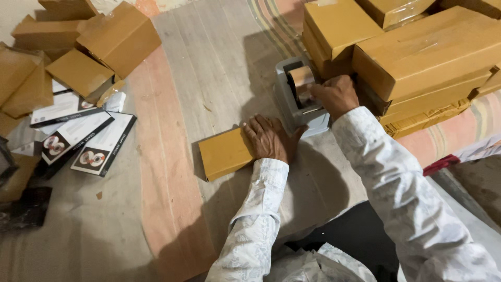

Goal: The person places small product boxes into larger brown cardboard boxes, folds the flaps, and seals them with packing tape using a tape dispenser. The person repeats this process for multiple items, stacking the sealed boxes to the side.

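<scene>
A person seated on a striped mat presses the left hand [270, 138] flat, fingers spread, on the right end of a small brown cardboard box [225, 153] lying on the mat. The right hand [335, 95] reaches to a grey tape dispenser [297, 99] just beside the box, fingers pinched at the tape's loose end by the brown tape roll [301, 79]. Stacked brown cartons [417, 57] sit right of the dispenser; printed product boxes [83, 138] lie well apart, left.

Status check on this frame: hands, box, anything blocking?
Left hand flat on small brown box. Right hand at tape dispenser. Nothing blocking.
</scene>
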